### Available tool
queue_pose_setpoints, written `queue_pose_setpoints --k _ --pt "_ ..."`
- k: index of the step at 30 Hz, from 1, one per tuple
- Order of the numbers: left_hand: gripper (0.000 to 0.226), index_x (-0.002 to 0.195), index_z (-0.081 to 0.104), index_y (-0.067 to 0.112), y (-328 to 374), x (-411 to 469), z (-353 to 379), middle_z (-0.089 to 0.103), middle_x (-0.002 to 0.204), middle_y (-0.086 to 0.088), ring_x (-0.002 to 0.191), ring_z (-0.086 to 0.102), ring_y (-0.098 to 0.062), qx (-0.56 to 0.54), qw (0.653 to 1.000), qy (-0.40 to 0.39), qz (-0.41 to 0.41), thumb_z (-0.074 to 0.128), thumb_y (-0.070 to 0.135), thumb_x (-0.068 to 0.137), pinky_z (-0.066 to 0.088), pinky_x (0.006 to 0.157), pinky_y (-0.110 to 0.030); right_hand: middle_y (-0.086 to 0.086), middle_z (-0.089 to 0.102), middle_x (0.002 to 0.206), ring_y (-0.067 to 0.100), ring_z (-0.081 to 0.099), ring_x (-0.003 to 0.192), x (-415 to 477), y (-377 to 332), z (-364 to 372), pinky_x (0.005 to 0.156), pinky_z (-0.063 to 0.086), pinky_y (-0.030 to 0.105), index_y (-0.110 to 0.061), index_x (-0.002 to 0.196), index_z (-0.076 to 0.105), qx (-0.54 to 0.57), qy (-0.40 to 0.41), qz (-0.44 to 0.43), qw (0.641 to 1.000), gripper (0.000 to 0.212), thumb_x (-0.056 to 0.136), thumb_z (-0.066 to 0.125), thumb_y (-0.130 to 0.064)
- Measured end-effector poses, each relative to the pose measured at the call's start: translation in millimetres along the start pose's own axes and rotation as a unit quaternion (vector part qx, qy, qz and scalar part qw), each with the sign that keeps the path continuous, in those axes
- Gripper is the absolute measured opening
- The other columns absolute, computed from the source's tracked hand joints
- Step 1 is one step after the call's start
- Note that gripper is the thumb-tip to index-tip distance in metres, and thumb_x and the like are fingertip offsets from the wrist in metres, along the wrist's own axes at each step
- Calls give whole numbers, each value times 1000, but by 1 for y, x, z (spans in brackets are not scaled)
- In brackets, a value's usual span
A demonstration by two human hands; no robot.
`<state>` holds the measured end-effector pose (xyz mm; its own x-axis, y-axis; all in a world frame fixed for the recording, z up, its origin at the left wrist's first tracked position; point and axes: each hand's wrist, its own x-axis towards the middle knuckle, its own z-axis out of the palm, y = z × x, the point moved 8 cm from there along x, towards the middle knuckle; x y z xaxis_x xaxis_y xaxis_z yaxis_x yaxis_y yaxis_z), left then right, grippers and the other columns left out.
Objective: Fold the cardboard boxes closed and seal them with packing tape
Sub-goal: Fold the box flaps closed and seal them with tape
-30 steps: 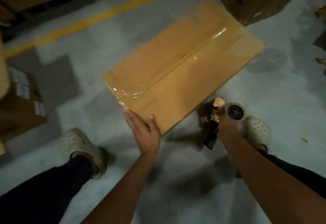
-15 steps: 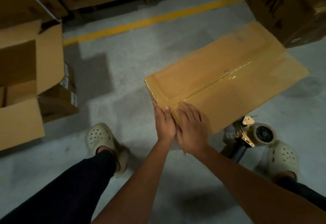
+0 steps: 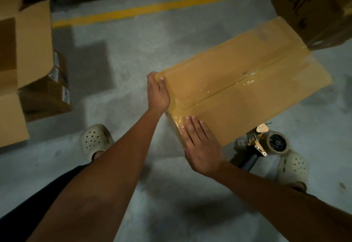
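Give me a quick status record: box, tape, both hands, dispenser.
item: cardboard box on the floor, flaps closed
seal: clear packing tape along the centre seam and over the near end
left: left hand grips the box's near corner
right: right hand flat, fingers pressing the tape at the near edge
tool: tape dispenser on the floor by the right foot, unheld

L hand curled in grip, R hand flat palm-down, both arms outstretched.

Bare forearms, dark trousers, perforated cream clogs
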<state>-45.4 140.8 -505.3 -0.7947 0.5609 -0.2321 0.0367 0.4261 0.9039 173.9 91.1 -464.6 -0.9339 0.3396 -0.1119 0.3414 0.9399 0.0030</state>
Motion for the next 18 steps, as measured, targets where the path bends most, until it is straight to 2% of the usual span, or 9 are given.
queue_pose_setpoints --k 3,5,7,9,11,13,15,18 --pt "30 116 37 25 -3 4 -1 58 116 -11 106 59 -28 -2 1000 -20 -3 33 49 98 48 96 -52 28 15 159 45 12 148 -1 -3 4 120 15 56 -8 152 28 -40 -25 -96 994 66 93 39 -35" --pt "20 113 37 26 -4 5 -2 57 111 -7 103 60 -25 -16 1000 -23 -3 36 42 102 49 95 -51 26 18 159 44 15 148 0 -3 5 119 18 54 -13 149 36 -39 -19 -95 995 60 94 40 -35" --pt "17 112 38 26 -3 4 -3 58 110 -6 102 60 -24 -26 1000 -8 -6 36 40 103 50 94 -49 20 22 160 39 19 148 -1 -2 3 117 23 54 -16 147 41 -27 1 -55 998 58 92 43 -35" --pt "18 114 40 25 -1 0 -4 59 112 -7 103 60 -25 -29 999 12 -4 36 39 103 49 94 -49 14 27 160 34 24 147 -2 3 -1 113 26 55 -19 149 39 -4 20 20 1000 65 88 49 -38" --pt "30 128 41 18 5 -5 -2 57 124 -11 113 56 -26 -13 1000 26 10 35 37 105 45 101 -47 14 25 161 33 22 148 -4 14 -6 112 23 60 -22 151 36 32 31 118 992 75 81 52 -43" --pt "45 145 35 8 13 -10 -4 42 146 -17 135 40 -31 75 995 59 24 32 33 107 34 113 -45 12 17 163 34 14 150 -6 19 -9 112 17 65 -26 153 30 53 17 175 983 82 77 51 -49" --pt "52 151 29 4 23 -17 -9 22 160 -20 148 18 -36 220 970 97 35 31 31 107 21 120 -50 9 13 164 33 10 151 -7 20 -9 112 16 65 -31 153 28 66 2 190 980 83 76 52 -52" --pt "57 155 20 4 39 -28 3 6 165 -15 152 -3 -35 394 913 45 97 27 32 106 1 120 -56 6 26 159 29 23 146 -6 25 -15 110 22 59 -32 147 39 99 22 198 975 70 82 50 -59"
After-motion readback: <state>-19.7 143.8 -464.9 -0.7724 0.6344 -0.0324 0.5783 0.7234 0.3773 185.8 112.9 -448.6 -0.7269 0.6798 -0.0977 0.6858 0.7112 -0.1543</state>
